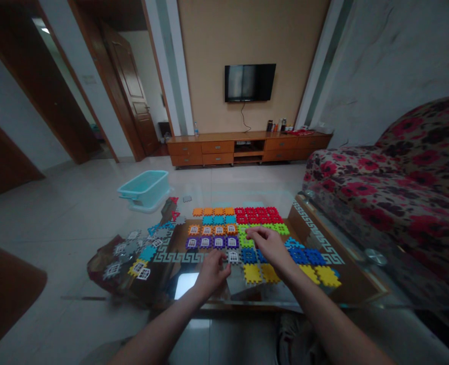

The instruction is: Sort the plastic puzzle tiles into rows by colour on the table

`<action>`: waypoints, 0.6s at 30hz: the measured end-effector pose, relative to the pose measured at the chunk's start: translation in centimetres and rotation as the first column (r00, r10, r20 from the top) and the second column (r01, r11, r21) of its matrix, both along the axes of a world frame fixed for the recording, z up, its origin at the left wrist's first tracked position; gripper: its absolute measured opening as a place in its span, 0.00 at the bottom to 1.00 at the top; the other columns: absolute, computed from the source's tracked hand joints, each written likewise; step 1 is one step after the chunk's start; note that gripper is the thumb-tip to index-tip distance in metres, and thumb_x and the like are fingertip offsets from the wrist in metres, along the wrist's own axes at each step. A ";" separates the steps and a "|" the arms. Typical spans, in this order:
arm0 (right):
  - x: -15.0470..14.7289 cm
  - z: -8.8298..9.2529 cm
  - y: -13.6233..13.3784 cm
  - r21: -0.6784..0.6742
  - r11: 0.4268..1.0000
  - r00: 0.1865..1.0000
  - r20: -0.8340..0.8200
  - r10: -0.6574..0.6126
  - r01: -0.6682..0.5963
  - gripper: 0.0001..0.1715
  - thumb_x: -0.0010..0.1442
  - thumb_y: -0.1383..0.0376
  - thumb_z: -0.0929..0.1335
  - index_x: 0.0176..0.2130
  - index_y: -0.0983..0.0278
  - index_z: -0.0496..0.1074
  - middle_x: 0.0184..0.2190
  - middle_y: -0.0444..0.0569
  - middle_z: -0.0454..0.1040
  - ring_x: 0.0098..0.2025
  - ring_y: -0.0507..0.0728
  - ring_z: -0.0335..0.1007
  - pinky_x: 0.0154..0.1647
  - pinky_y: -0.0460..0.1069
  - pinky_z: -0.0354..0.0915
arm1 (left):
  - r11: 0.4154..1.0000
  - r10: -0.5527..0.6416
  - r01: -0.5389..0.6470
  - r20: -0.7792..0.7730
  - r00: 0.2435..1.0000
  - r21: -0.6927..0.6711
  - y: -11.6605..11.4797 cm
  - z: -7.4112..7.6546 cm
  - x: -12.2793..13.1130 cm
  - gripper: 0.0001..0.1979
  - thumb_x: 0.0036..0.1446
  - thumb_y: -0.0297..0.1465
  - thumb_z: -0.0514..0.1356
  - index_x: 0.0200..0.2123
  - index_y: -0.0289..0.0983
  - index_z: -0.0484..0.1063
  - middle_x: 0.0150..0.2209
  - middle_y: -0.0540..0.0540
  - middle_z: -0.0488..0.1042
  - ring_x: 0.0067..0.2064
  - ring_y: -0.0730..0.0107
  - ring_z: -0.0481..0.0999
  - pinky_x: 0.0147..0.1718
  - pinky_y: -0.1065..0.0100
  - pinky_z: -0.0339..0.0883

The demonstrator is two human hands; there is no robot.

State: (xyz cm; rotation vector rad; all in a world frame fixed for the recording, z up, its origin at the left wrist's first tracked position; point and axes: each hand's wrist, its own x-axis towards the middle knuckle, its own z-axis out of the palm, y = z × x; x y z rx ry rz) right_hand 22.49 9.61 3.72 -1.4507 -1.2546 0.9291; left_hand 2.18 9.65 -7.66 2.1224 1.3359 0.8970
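"What does the head camera show at the hands?"

"The left hand (212, 274) hangs low over the glass tabletop (361, 284), fingers curled. A grey window tile (233, 257) lies just beside its fingertips. I cannot tell whether it has hold of that interlocking piece."

"And the right hand (267, 244)?"

"Loosely open, fingers arched downward, with nothing visible between them. It sits right over the green tiles (246, 238)."

"Where do the other pieces lie?"

"In colour blocks around the grip. The blue tiles (249, 256) are just below the right hand, and the yellow tiles (253, 274) are nearer the person. The purple window tiles (212, 242) are ahead of the left hand, and the red tiles (257, 215) are farthest ahead. A loose heap of grey tiles (127, 248) lies well left of the left hand."

"Anything beyond them?"

"A teal plastic tub (144, 188) sits on the floor past the left hand, and a floral sofa (361, 187) stands off to the right."
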 end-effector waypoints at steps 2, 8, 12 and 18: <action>0.0 0.1 -0.1 0.000 1.000 1.000 0.000 0.000 0.000 0.18 0.50 0.55 0.68 0.32 0.66 0.79 0.29 0.51 0.79 0.27 0.56 0.69 0.26 0.48 0.60 | 1.000 0.000 0.000 -0.002 1.000 -0.002 0.0 0.0 0.0 0.04 0.51 0.27 0.61 0.33 0.36 0.71 0.31 0.48 0.69 0.35 0.67 0.69 0.35 0.68 0.58; -0.1 0.1 -0.1 -0.007 1.000 1.000 0.008 -0.002 0.002 0.17 0.50 0.56 0.68 0.31 0.65 0.79 0.30 0.51 0.80 0.27 0.56 0.69 0.25 0.47 0.60 | 1.000 -0.002 0.002 -0.005 1.000 0.008 0.0 0.0 0.0 0.04 0.51 0.27 0.61 0.33 0.37 0.71 0.31 0.48 0.69 0.35 0.66 0.69 0.35 0.68 0.59; -0.1 0.0 0.0 -0.009 1.000 1.000 0.010 -0.005 0.005 0.16 0.50 0.56 0.68 0.31 0.65 0.79 0.29 0.51 0.80 0.27 0.56 0.70 0.24 0.47 0.60 | 1.000 -0.001 0.001 -0.011 1.000 0.000 0.1 0.0 0.1 0.04 0.51 0.28 0.61 0.33 0.37 0.71 0.31 0.48 0.69 0.35 0.66 0.69 0.35 0.68 0.59; -0.2 0.2 -0.1 -0.007 1.000 1.000 0.016 -0.004 0.004 0.16 0.50 0.56 0.68 0.32 0.65 0.79 0.30 0.50 0.80 0.27 0.55 0.69 0.25 0.48 0.60 | 1.000 -0.001 0.001 -0.014 1.000 -0.006 0.0 0.2 0.0 0.04 0.51 0.28 0.61 0.33 0.37 0.71 0.31 0.48 0.69 0.35 0.66 0.69 0.35 0.67 0.59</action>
